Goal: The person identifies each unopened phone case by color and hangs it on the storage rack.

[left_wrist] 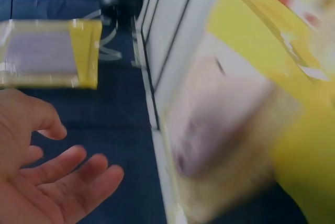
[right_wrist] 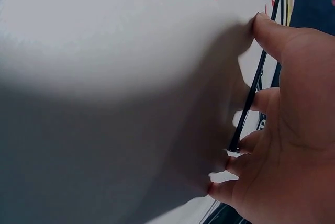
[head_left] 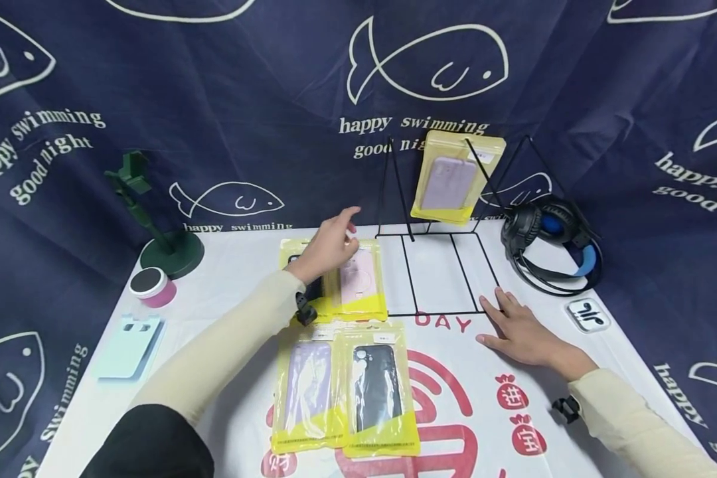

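My left hand [head_left: 328,244] is raised over two yellow-edged packs, fingers loosely spread and holding nothing. One pack shows a pink phone case [head_left: 361,275]; the other, with a dark phone case [head_left: 315,289], is partly covered by my wrist. My right hand [head_left: 522,335] rests spread on the table, fingertips right at the front right corner of a black wire rack [head_left: 448,313]. A pack with a lilac phone case [head_left: 451,182] hangs from the rack's upper bar. In front lie packs with a purple case [head_left: 309,378] and a black case [head_left: 376,385].
Headphones [head_left: 520,229] lie right of the rack, beside a small white case [head_left: 588,315]. On the left stand a green stand [head_left: 172,254], a pink jar [head_left: 153,289] and a light blue phone-shaped item [head_left: 125,352]. A dark curtain [head_left: 245,119] hangs behind the table.
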`<state>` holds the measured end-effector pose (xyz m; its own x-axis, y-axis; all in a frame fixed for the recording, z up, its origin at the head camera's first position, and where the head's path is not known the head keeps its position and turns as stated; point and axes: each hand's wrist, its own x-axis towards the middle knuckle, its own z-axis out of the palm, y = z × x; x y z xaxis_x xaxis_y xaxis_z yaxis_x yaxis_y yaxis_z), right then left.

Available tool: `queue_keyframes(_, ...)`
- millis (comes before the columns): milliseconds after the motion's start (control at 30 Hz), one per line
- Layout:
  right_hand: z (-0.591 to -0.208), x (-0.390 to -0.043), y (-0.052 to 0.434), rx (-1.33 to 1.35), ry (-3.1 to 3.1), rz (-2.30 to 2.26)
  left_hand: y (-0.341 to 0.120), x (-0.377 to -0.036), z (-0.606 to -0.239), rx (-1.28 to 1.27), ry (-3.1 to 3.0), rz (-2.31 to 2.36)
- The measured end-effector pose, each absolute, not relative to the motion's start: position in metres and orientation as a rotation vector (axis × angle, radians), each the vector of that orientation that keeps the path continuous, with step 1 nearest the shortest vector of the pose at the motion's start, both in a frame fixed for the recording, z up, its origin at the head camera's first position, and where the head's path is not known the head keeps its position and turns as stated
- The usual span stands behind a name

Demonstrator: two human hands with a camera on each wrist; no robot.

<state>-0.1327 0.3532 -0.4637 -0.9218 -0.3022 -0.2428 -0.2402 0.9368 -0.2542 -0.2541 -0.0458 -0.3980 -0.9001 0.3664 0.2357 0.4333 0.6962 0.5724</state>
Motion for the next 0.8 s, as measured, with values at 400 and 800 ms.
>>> queue_keyframes(400,-0.461,-0.130,0.352,-0.410,2.821,-0.334,-0.114,-0.246,-0.435,-0.392,-2.906,-0.811)
queue_keyframes(800,-0.461,-0.131,0.350,-0.418,2.825,-0.335,-0.143,-0.246,-0.452,0.104,-3.055,-0.737)
